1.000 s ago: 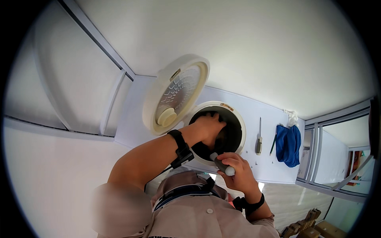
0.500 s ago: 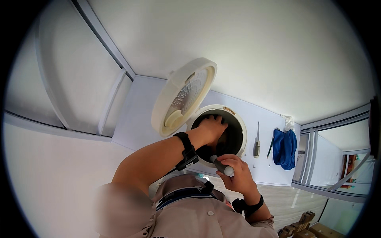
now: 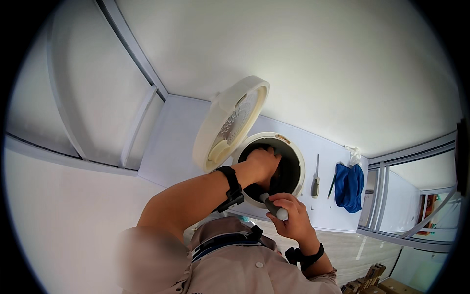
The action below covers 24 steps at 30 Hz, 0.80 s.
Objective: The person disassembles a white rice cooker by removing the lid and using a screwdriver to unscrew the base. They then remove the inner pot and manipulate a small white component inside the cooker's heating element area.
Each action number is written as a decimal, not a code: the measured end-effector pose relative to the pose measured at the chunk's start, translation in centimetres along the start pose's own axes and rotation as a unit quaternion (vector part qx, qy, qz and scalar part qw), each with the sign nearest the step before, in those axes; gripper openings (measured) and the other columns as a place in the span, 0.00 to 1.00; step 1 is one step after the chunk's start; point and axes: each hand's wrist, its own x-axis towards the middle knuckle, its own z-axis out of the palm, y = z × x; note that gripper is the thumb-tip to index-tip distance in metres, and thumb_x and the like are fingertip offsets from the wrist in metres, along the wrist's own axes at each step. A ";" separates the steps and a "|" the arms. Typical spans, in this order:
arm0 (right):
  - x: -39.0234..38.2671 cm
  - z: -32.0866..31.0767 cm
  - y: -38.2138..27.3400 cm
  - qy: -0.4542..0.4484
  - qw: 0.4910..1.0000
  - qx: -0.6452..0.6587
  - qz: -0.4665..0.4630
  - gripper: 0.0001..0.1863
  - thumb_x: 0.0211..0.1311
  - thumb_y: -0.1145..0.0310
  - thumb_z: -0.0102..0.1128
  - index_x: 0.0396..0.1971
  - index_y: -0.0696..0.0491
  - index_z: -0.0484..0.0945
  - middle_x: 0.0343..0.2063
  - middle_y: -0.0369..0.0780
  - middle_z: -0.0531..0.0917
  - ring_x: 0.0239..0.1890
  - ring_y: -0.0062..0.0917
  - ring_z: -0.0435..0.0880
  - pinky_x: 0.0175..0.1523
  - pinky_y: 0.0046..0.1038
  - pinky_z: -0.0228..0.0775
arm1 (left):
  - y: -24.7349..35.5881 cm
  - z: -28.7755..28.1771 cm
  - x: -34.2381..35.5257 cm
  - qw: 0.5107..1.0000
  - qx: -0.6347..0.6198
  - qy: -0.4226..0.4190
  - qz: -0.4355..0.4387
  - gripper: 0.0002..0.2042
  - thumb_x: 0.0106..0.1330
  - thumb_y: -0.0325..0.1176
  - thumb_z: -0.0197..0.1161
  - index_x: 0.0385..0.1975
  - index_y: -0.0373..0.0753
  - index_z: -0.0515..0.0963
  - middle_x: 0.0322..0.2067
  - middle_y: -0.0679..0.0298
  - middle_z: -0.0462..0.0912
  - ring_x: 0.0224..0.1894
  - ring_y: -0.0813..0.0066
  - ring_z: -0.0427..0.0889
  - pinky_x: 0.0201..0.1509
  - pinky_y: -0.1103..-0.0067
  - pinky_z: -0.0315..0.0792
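Note:
A white rice cooker (image 3: 302,169) stands on the pale table with its lid (image 3: 203,142) raised toward the left. My left hand (image 3: 264,164) reaches down into the dark inside of the cooker; the fingertips and anything they touch are hidden there. At the near rim, my right hand (image 3: 293,215) is wrapped round the grey handle of a screwdriver (image 3: 275,208), its pale end toward me. The screwdriver's other end points into the cooker beneath my left hand, and its tip cannot be made out.
Right of the cooker lies another screwdriver (image 3: 316,183) with a grey handle. Farther right are a thin dark pencil-like stick (image 3: 332,186), a blue cloth (image 3: 349,188) and a crumpled white piece (image 3: 353,155). Several small bits dot the table (image 3: 338,220). Cartons (image 3: 367,281) stand below right.
The raised lid has shifted a little to the right, leaning nearer the cooker. My left hand has moved slightly inside it. My right hand keeps its grip on the screwdriver.

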 end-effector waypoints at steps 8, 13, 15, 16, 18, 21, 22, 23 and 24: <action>0.4 -0.2 0.4 0.007 1.000 0.016 0.013 0.25 0.52 0.76 0.76 0.47 0.54 0.71 0.45 0.47 0.85 0.42 0.44 0.87 0.43 0.37 0.82 | -0.2 0.0 0.2 0.999 -0.029 -0.015 -0.010 0.48 0.42 0.47 0.83 0.64 0.33 0.69 0.61 0.43 0.73 0.57 0.47 0.82 0.58 0.63 0.81; 0.6 -0.1 0.6 0.013 1.000 0.006 0.022 0.26 0.53 0.75 0.77 0.48 0.54 0.71 0.44 0.47 0.85 0.41 0.44 0.87 0.43 0.37 0.82 | -0.1 0.0 0.1 0.999 -0.040 -0.011 -0.017 0.48 0.43 0.47 0.82 0.65 0.33 0.68 0.61 0.43 0.73 0.57 0.47 0.82 0.59 0.62 0.80; 1.2 0.0 0.3 0.042 0.999 -0.016 0.028 0.26 0.53 0.72 0.79 0.46 0.54 0.71 0.40 0.46 0.84 0.36 0.42 0.87 0.38 0.35 0.81 | -0.1 0.0 0.1 0.999 -0.048 -0.009 -0.023 0.48 0.43 0.47 0.82 0.66 0.34 0.68 0.61 0.43 0.73 0.58 0.47 0.82 0.60 0.62 0.80; 1.4 0.1 0.1 0.057 0.998 -0.028 0.031 0.26 0.52 0.71 0.80 0.45 0.54 0.71 0.38 0.45 0.84 0.34 0.42 0.87 0.36 0.34 0.81 | -0.1 0.0 0.1 0.998 -0.051 -0.007 -0.025 0.48 0.43 0.47 0.82 0.66 0.34 0.68 0.61 0.43 0.72 0.58 0.47 0.82 0.60 0.62 0.80; 1.1 0.7 0.2 0.065 0.993 -0.063 0.076 0.27 0.49 0.68 0.84 0.42 0.53 0.71 0.36 0.46 0.84 0.33 0.40 0.88 0.35 0.33 0.79 | -0.2 0.0 0.1 0.998 -0.052 -0.011 -0.029 0.48 0.44 0.48 0.81 0.66 0.34 0.68 0.61 0.42 0.72 0.58 0.47 0.81 0.60 0.62 0.80; 1.6 0.9 -0.5 0.063 0.985 -0.112 0.112 0.27 0.48 0.64 0.86 0.39 0.53 0.72 0.32 0.44 0.84 0.31 0.39 0.88 0.32 0.32 0.78 | -0.2 -0.1 0.0 0.998 -0.055 -0.007 -0.034 0.47 0.44 0.47 0.81 0.66 0.34 0.68 0.62 0.42 0.72 0.59 0.47 0.81 0.60 0.62 0.79; 1.9 0.9 -0.8 0.060 0.983 -0.128 0.118 0.27 0.48 0.63 0.86 0.38 0.53 0.72 0.30 0.43 0.83 0.30 0.39 0.88 0.31 0.32 0.78 | -0.3 -0.1 -0.1 0.998 -0.057 -0.004 -0.036 0.47 0.45 0.47 0.81 0.67 0.34 0.68 0.62 0.42 0.72 0.59 0.47 0.81 0.60 0.63 0.79; 2.1 1.0 -1.0 0.055 0.984 -0.131 0.111 0.27 0.48 0.62 0.86 0.38 0.53 0.73 0.30 0.43 0.83 0.29 0.39 0.88 0.31 0.33 0.78 | -0.4 -0.1 -0.2 0.998 -0.054 -0.007 -0.034 0.47 0.45 0.46 0.81 0.67 0.35 0.68 0.62 0.42 0.72 0.59 0.46 0.81 0.61 0.63 0.79; 2.3 1.0 -1.2 0.050 0.984 -0.136 0.104 0.27 0.48 0.61 0.86 0.38 0.53 0.73 0.29 0.42 0.83 0.28 0.39 0.88 0.31 0.33 0.79 | -0.5 -0.1 -0.2 0.998 -0.050 -0.009 -0.030 0.47 0.45 0.46 0.80 0.67 0.35 0.67 0.62 0.42 0.72 0.59 0.46 0.81 0.61 0.62 0.79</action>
